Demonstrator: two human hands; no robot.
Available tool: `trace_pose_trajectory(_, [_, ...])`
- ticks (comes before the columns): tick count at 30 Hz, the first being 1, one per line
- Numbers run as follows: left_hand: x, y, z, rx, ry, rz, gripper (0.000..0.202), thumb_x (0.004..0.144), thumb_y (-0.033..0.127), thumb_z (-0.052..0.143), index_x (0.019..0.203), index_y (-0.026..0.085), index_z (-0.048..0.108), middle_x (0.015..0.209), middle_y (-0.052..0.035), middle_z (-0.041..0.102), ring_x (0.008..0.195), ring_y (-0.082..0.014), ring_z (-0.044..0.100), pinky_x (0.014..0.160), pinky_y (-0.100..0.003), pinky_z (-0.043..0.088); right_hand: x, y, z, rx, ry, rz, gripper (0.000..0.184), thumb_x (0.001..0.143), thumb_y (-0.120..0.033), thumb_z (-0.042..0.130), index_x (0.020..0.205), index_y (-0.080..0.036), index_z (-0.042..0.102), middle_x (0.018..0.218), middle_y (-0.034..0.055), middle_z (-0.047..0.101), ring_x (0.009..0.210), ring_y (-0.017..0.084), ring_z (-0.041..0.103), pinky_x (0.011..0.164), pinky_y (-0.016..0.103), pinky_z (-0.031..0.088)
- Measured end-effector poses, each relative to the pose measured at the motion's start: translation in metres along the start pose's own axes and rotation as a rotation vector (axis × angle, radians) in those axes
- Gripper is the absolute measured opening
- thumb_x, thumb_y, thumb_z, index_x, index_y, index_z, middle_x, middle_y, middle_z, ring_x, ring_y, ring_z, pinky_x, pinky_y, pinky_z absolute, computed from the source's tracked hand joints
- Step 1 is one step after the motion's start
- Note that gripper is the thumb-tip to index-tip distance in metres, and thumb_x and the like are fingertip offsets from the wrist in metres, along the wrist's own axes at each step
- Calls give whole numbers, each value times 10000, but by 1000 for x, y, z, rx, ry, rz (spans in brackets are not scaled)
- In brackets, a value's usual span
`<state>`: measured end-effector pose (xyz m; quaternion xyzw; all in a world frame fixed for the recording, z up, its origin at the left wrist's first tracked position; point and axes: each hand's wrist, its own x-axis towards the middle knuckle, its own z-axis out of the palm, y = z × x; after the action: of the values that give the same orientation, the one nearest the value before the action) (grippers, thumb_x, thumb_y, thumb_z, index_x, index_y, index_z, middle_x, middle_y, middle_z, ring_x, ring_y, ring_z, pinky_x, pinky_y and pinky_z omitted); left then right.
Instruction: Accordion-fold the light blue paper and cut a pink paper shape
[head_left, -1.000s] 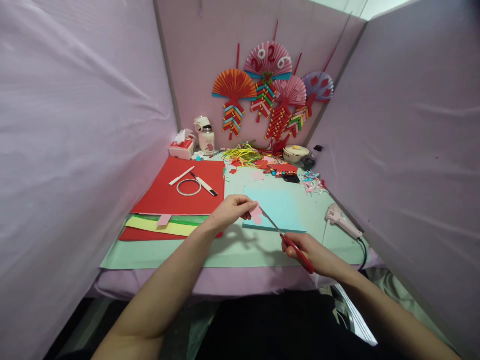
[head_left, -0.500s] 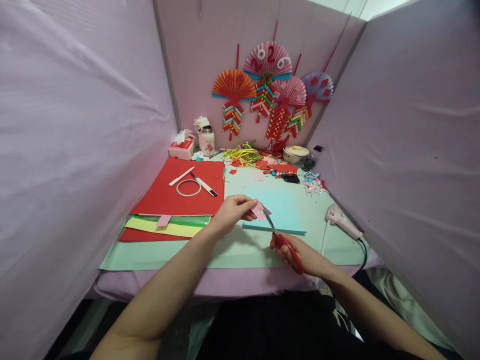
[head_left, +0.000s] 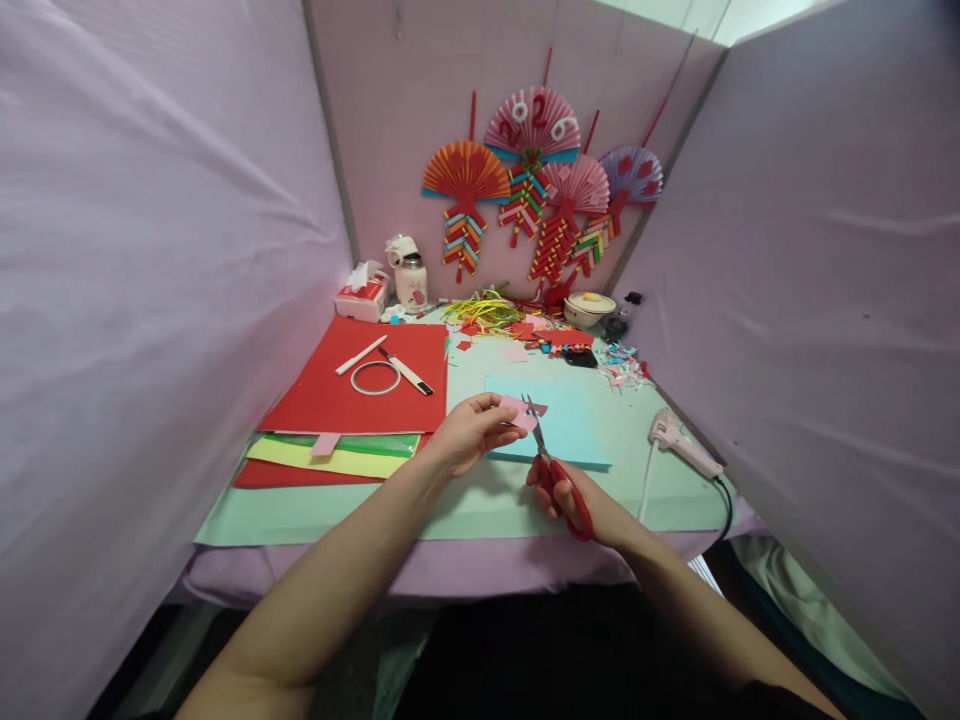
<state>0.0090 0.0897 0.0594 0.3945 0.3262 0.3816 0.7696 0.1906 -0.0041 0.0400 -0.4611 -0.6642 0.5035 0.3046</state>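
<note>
My left hand [head_left: 469, 435] pinches a small pink paper piece [head_left: 523, 412] above the table. My right hand [head_left: 574, 497] grips red-handled scissors [head_left: 556, 473]; their blades point up and away into the pink piece. Both hands hover over the near edge of a light blue sheet [head_left: 555, 422] that lies on the pale green mat [head_left: 480, 505].
A red sheet [head_left: 360, 385] with a white ring, a pen and a marker lies at left over yellow and green sheets. A glue gun [head_left: 679, 440] with its cord rests at right. Paper scraps, a bowl, a tissue box and paper fans fill the back. Purple partitions enclose the desk.
My right hand has swung the scissors leftward and more upright, bringing the blades into the pink piece. My left hand has shifted slightly with the paper.
</note>
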Motion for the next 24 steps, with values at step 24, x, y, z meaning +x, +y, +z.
trace_pose_trajectory(24, [-5,-17,15,28,13,153,351,614,361,838,680,151,564,798,-12,673,738,-103,611,752,-259,485,6,11,14,21,81,-29,732,781,-861,285,1007,-185,452,709,-26,446,614,120,392,567,269,346])
